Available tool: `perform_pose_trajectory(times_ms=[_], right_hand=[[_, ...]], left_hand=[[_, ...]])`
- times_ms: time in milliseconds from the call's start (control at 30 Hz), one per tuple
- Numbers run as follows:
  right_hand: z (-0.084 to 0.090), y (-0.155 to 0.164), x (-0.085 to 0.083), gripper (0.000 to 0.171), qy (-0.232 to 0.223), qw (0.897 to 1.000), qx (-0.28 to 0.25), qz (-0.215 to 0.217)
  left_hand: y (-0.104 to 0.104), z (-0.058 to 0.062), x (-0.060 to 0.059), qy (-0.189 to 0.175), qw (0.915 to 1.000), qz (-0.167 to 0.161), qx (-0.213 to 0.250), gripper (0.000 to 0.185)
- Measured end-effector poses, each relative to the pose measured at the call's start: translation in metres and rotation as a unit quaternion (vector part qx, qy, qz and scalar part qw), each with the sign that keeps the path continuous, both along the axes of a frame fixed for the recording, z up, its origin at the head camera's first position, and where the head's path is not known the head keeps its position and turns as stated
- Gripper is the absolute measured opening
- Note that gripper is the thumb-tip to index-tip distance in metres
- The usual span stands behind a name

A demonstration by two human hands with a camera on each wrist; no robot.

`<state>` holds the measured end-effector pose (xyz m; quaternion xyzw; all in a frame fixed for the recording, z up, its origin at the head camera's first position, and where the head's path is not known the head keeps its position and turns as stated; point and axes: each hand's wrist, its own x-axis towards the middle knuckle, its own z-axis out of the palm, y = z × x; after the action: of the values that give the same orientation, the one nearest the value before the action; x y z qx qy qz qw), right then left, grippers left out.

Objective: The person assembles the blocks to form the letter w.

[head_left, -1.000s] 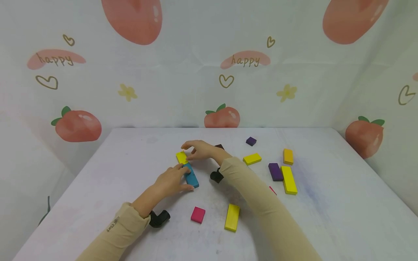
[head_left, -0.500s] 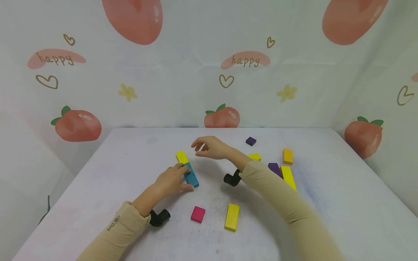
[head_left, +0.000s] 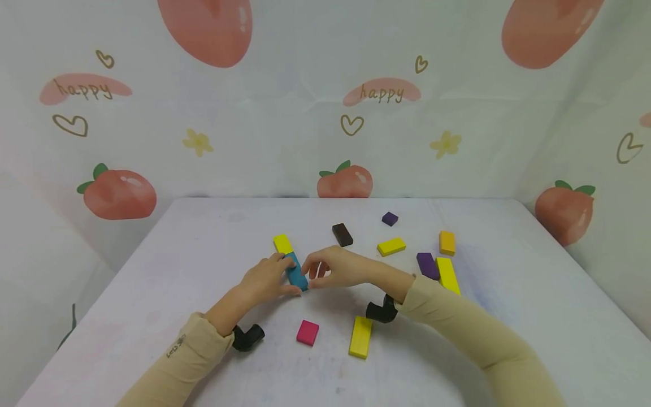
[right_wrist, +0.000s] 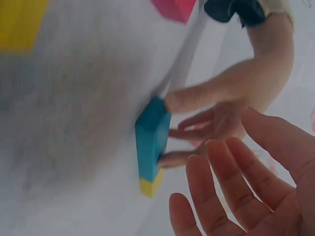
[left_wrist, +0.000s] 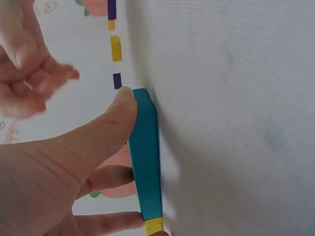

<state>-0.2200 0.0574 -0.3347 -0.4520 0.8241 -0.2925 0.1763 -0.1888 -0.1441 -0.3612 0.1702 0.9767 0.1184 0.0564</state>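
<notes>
Head view: backdrop [head_left: 285, 141] reads "happy" twice; left hand [head_left: 264, 278] grips blue block [head_left: 297, 277]; right hand [head_left: 339, 267] relaxed.

The left sleeve [head_left: 170, 364] is beige cloth with a thick, folded cuff [head_left: 216, 330] and small dark lettering [head_left: 176, 345] (too small to read with certainty) near it. The right sleeve [head_left: 473, 333], also beige, is plain where it shows, with soft creases. By each cuff sits a black, bent, tube-like piece: left piece [head_left: 249, 338], right piece [head_left: 380, 311]. Left hand [head_left: 264, 277] and right hand [head_left: 339, 265] are ungloved.
</notes>
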Motion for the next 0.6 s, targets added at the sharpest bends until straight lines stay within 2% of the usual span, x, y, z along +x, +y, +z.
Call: perform_pose_trajectory(times_ms=[167,400,600], right_hand=[[-0.001,-0.003,0.016,0.026,-0.023,0.999,0.03,0.022],[-0.005,-0.008,0.033,0.029,-0.072,0.994,0.087,0.012],[-0.008,-0.013,0.039,0.036,-0.068,0.99,0.122,0.028]], left_hand=[[0.0,0.001,0.0,-0.006,1.0,0.002,-0.004,0.057],[0.0,0.0,0.0,-0.012,0.9999,0.003,-0.006,0.054],[-0.001,-0.001,0.0,-0.01,0.9999,0.002,-0.002,0.059]])
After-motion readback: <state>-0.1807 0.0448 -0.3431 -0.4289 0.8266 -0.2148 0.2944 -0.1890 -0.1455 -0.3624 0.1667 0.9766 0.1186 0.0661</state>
